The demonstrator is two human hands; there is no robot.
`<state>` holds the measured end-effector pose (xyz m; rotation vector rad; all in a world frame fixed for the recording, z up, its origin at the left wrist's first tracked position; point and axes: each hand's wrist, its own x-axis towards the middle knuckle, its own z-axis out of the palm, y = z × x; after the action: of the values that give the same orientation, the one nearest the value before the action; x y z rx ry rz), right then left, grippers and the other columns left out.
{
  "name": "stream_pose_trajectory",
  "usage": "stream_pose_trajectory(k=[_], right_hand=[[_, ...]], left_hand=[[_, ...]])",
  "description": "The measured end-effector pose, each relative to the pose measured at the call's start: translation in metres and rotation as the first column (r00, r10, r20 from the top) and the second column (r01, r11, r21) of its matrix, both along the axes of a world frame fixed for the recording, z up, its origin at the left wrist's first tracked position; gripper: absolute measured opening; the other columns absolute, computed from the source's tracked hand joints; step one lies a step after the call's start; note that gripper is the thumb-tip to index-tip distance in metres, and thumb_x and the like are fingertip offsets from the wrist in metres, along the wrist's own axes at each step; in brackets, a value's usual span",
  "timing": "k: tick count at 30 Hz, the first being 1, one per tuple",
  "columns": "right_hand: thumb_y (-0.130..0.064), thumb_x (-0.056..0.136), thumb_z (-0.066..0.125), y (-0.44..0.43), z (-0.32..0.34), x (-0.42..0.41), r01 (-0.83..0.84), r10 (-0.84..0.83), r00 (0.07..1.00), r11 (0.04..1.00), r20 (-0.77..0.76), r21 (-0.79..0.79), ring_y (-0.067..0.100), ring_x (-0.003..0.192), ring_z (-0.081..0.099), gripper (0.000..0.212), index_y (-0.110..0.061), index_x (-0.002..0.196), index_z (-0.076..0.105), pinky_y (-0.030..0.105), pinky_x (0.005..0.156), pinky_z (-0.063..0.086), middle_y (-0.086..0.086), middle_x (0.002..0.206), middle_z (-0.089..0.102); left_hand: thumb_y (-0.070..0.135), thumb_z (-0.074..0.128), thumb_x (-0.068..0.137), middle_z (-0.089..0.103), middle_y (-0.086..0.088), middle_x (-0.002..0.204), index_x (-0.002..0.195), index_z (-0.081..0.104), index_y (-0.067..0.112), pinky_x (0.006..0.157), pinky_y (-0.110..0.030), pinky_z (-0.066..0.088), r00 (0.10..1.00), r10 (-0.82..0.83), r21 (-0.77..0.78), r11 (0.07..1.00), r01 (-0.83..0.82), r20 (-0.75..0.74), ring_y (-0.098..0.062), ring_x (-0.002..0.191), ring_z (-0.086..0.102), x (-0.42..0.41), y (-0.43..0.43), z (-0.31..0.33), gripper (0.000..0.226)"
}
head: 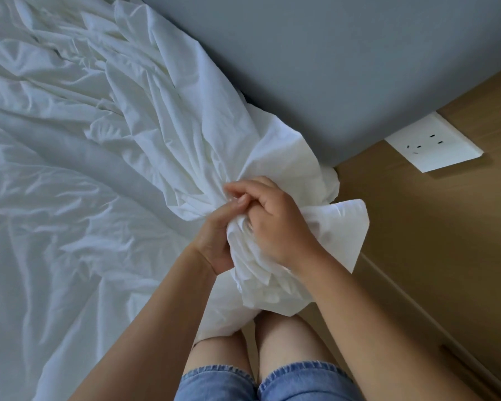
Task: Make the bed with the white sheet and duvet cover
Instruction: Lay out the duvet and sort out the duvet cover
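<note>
A crumpled white sheet (70,169) covers the bed across the left of the head view, its folds running toward the bed's near right corner. There the cloth is gathered into a thick bunch (255,273) that hangs over my knees. My left hand (217,238) grips the bunch from the left, fingers curled up around it. My right hand (275,224) clasps it from the right, fingers wrapped over the top and touching my left fingers. A loose flap of the cloth (342,227) sticks out to the right behind my right wrist.
A grey padded headboard (330,68) stands along the bed's far side. To its right is a wooden wall panel (431,241) with a white socket plate (434,146). My bare knees and denim shorts (261,383) are at the bottom.
</note>
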<state>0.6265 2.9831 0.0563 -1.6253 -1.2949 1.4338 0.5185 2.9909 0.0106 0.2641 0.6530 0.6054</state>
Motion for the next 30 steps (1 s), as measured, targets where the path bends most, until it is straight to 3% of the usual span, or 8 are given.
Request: stream_pose_trajectory(k=[4,9,14,18,22,26,28,30], right_hand=[[0.001,0.097,0.033,-0.015,0.000,0.006,0.036,-0.039,0.998,0.998,0.043,0.056,-0.010,0.116,0.042,0.045,-0.018,0.135,0.048,0.004,0.099,0.029,-0.012,0.126,0.051],[-0.007,0.099,0.036,-0.038,-0.007,0.009,0.056,-0.057,0.997,0.998,0.056,0.024,-0.022,0.115,0.034,0.043,-0.021,0.139,0.039,-0.001,0.097,0.025,-0.022,0.127,0.042],[-0.010,0.090,0.058,-0.033,-0.012,0.031,0.189,-0.296,0.860,0.942,0.415,0.279,0.003,0.098,0.049,0.026,-0.005,0.115,0.061,0.011,0.082,0.039,-0.001,0.110,0.054],[-0.041,0.093,0.053,-0.023,-0.017,0.050,0.092,-0.004,0.859,0.985,0.512,-0.147,0.011,0.078,0.060,0.036,-0.013,0.111,0.063,0.021,0.066,0.046,-0.003,0.086,0.064],[-0.033,0.095,0.052,-0.020,-0.014,0.050,-0.017,0.121,0.892,0.972,0.436,-0.235,0.020,0.063,0.059,0.034,-0.005,0.079,0.063,0.029,0.054,0.040,0.005,0.065,0.062],[-0.015,0.093,0.053,-0.026,-0.012,0.038,0.093,-0.070,0.880,0.995,0.469,-0.025,0.020,0.052,0.048,0.026,-0.003,0.070,0.055,0.034,0.049,0.036,0.006,0.056,0.054],[-0.011,0.091,0.054,-0.036,-0.008,0.028,0.143,-0.249,0.797,0.963,0.550,0.229,0.016,0.057,0.045,0.024,-0.006,0.068,0.054,0.029,0.054,0.035,0.002,0.060,0.050],[-0.011,0.087,0.052,-0.045,-0.010,0.024,0.042,-0.328,0.695,0.907,0.639,0.419,0.022,0.072,0.051,0.019,-0.005,0.070,0.059,0.035,0.069,0.042,0.006,0.076,0.058]], left_hand=[[0.029,0.075,0.073,0.068,-0.001,0.068,0.074,0.073,0.015,0.061,-0.026,0.054,0.996,0.038,-0.043,0.998,-0.042,-0.084,-0.014,0.069,0.069,0.013,0.002,-0.001,0.014],[0.024,0.056,0.080,0.062,-0.001,0.055,0.061,0.068,0.012,0.050,-0.022,0.050,0.987,0.048,-0.068,0.996,-0.059,-0.153,-0.013,0.052,0.063,0.022,-0.001,-0.008,0.025],[0.022,0.055,0.080,0.070,-0.013,0.078,0.090,0.070,0.003,0.066,-0.031,0.055,0.990,0.030,-0.069,0.997,-0.040,-0.138,-0.025,0.073,0.069,0.026,0.002,-0.006,0.026],[0.020,0.058,0.075,0.068,-0.017,0.086,0.099,0.066,-0.002,0.071,-0.036,0.056,0.980,0.013,-0.082,0.996,-0.030,-0.198,-0.030,0.080,0.067,0.024,-0.001,-0.005,0.033],[0.022,0.057,0.074,0.065,-0.016,0.075,0.089,0.066,-0.001,0.065,-0.034,0.056,0.977,0.020,-0.088,0.995,-0.039,-0.212,-0.027,0.071,0.066,0.022,-0.005,-0.006,0.029],[0.022,0.057,0.074,0.066,-0.012,0.068,0.074,0.071,0.004,0.060,-0.030,0.054,0.977,-0.020,-0.087,0.996,0.002,-0.212,-0.024,0.065,0.067,0.022,-0.002,-0.004,0.023],[0.020,0.055,0.075,0.067,-0.008,0.065,0.071,0.072,0.007,0.058,-0.028,0.053,0.974,-0.037,-0.074,0.997,0.020,-0.226,-0.021,0.063,0.067,0.024,0.001,-0.002,0.022],[0.019,0.055,0.075,0.065,-0.005,0.060,0.067,0.071,0.009,0.053,-0.024,0.051,0.961,-0.054,-0.063,0.997,0.038,-0.270,-0.017,0.057,0.065,0.028,0.002,-0.001,0.020]])
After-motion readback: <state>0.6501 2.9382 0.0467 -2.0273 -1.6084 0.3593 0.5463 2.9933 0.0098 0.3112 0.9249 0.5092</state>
